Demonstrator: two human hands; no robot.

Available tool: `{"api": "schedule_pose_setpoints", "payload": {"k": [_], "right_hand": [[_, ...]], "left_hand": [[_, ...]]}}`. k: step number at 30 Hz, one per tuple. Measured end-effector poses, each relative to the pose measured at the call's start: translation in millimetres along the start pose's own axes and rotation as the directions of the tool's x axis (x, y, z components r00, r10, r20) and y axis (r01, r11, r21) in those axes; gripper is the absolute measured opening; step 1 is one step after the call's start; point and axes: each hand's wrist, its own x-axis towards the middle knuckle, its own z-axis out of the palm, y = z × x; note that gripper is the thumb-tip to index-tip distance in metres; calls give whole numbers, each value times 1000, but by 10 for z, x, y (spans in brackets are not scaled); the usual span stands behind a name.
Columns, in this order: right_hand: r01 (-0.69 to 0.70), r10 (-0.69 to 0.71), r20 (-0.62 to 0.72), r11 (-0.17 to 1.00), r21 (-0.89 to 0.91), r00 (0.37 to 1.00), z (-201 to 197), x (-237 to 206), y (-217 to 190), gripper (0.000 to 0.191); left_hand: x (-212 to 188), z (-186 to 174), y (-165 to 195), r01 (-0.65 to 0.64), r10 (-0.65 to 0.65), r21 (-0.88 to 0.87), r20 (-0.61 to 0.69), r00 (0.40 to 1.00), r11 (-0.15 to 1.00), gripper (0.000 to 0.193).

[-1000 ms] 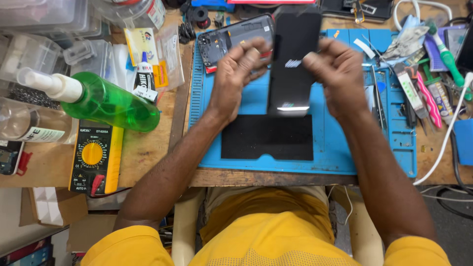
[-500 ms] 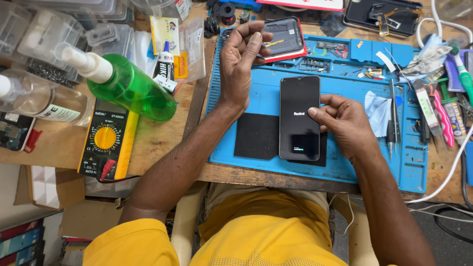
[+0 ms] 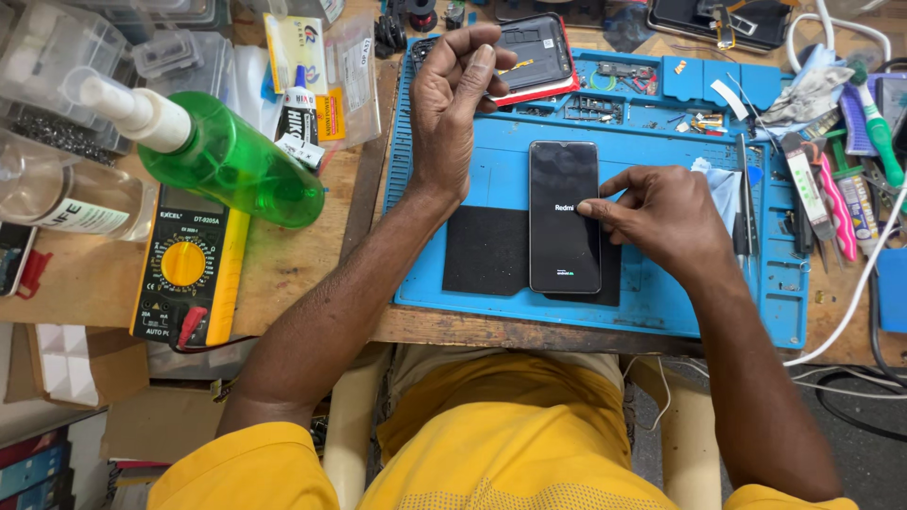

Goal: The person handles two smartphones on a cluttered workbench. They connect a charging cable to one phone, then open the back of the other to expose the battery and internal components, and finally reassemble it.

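A black smartphone lies face up on a black pad on the blue work mat; its dark screen shows a small white logo. My right hand rests at the phone's right edge, fingertips touching its side. My left hand hovers above the mat's upper left, fingers loosely curled, holding nothing. Beyond it lies an opened phone with a red frame, its insides showing.
A green spray bottle lies on the wooden bench at left above a yellow multimeter. Clear plastic boxes stand at far left. Tweezers, screwdrivers and pink tools crowd the right, with a white cable.
The phone, held up in both hands a second ago, now lies flat on the pad. My left hand has let go and lifted away; my right stays at the phone's edge.
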Motion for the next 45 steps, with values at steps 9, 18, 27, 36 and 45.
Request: {"api": "schedule_pose_setpoints", "payload": {"k": [9, 18, 27, 36, 45], "right_hand": [[604, -653, 79, 641, -474, 754, 530, -744, -170, 92], [576, -598, 124, 665, -475, 792, 688, -796, -51, 98], [495, -512, 99, 734, -465, 853, 606, -64, -83, 98], [538, -561, 124, 672, -510, 819, 775, -894, -81, 104], [540, -542, 160, 674, -503, 825, 778, -915, 5, 99]], "left_hand": [[29, 3, -74, 18, -27, 101, 87, 996, 995, 29], [-210, 219, -77, 1, -333, 693, 345, 878, 721, 61], [-205, 135, -207, -129, -195, 617, 429, 882, 776, 67], [-138, 147, -164, -44, -292, 648, 403, 867, 761, 75], [-162, 155, -208, -15, -265, 581, 393, 880, 813, 79]]}}
